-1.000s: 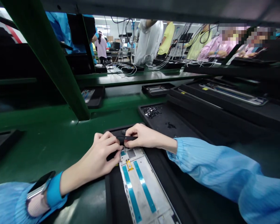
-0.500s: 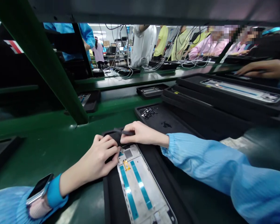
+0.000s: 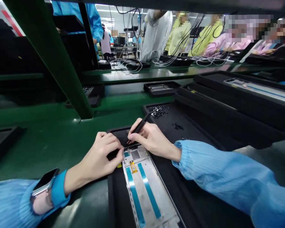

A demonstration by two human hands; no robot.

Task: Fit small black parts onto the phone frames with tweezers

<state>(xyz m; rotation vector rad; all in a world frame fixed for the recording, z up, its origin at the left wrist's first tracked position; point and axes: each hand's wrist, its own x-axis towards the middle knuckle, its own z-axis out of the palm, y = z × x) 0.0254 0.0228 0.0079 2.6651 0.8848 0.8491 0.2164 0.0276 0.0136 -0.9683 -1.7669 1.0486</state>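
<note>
A silver phone frame (image 3: 160, 190) with two blue-green strips and an orange flex piece lies in a black foam tray (image 3: 117, 202). My left hand (image 3: 102, 155) is at its top left corner, thumb and fingertips closed on the edge there. My right hand (image 3: 154, 141) grips slim black tweezers (image 3: 142, 124), tilted, their tip down by the frame's top edge. What the tip touches is too small to make out. A bit of yellow (image 3: 119, 165) shows beside my left thumb.
Beyond my right hand, a black tray (image 3: 192, 131) holds a heap of small shiny parts (image 3: 158, 111). Stacked trays (image 3: 211, 95) rise on the right. A green post (image 3: 61, 72) slants down at left. More trays, cables and several people are farther back.
My right hand has turned the tweezers from nearly level to steep, tip down at the frame's top edge. My left hand stays at the corner. A co-worker's hand at right has left view.
</note>
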